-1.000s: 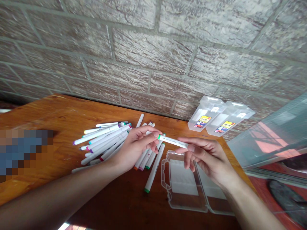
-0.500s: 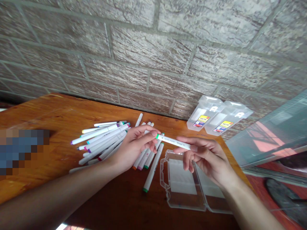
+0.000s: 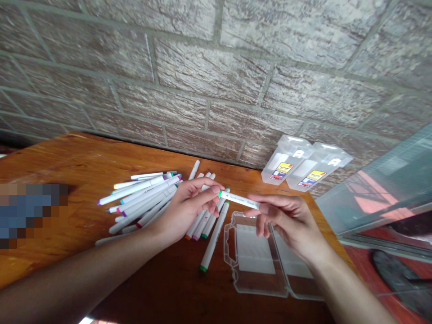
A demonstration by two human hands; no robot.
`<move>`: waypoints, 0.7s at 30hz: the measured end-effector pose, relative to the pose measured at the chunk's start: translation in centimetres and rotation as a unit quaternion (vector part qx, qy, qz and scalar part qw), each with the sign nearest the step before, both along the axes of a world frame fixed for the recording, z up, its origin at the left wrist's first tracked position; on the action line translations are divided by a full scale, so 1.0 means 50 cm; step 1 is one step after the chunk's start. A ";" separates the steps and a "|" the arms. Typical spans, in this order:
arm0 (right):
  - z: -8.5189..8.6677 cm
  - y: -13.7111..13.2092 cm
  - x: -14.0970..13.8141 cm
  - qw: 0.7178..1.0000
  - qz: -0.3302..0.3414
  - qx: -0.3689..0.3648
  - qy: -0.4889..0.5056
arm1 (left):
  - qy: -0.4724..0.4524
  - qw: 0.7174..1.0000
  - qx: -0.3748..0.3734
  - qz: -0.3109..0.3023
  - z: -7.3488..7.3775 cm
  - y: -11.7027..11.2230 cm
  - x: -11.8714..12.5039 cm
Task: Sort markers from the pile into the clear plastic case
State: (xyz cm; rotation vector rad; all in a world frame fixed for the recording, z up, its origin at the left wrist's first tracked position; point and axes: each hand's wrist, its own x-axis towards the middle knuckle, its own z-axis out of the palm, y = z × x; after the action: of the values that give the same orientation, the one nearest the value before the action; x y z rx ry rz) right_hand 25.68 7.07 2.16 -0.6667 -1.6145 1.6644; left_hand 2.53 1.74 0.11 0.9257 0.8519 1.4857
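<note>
A white marker with a green cap (image 3: 238, 200) is held level between both hands above the wooden table (image 3: 67, 157). My left hand (image 3: 189, 207) pinches its green end with thumb and fingers. My right hand (image 3: 286, 220) pinches the other end between thumb and forefinger. Under my right hand lies an open clear plastic case (image 3: 256, 256), flat and with nothing in it. A heap of several white markers with coloured caps (image 3: 145, 195) lies behind and under my left hand. One green-tipped marker (image 3: 213, 240) lies apart, beside the case.
Two closed clear plastic cases (image 3: 303, 166) with yellow labels lean against the brick wall at the back right. A blurred-out patch (image 3: 30, 211) sits on the table at the left. The table's right edge drops off past the open case, beside a glass pane (image 3: 388, 189).
The held marker and both hands have shifted slightly left in view with a small camera movement. The grip on the marker is unchanged.
</note>
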 end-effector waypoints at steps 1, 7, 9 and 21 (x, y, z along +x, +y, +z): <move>0.000 0.000 -0.001 1.000 -0.002 -0.003 0.002 | 0.004 1.000 0.000 0.000 0.001 0.000 0.000; 0.007 -0.004 -0.005 0.998 -0.022 -0.055 0.015 | 0.005 1.000 -0.005 0.004 0.004 -0.001 0.003; 0.011 -0.004 -0.005 0.997 -0.008 -0.072 0.028 | 0.000 1.000 -0.004 0.003 0.003 0.000 0.003; 0.008 -0.002 0.001 1.000 0.013 -0.024 0.009 | 0.004 1.000 0.007 -0.011 -0.012 0.003 -0.005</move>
State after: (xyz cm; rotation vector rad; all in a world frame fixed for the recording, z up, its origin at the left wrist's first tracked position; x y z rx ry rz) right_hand 25.74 6.96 2.56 -0.6546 -1.5811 1.7287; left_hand 2.30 1.88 -0.49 0.9492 0.8368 1.4712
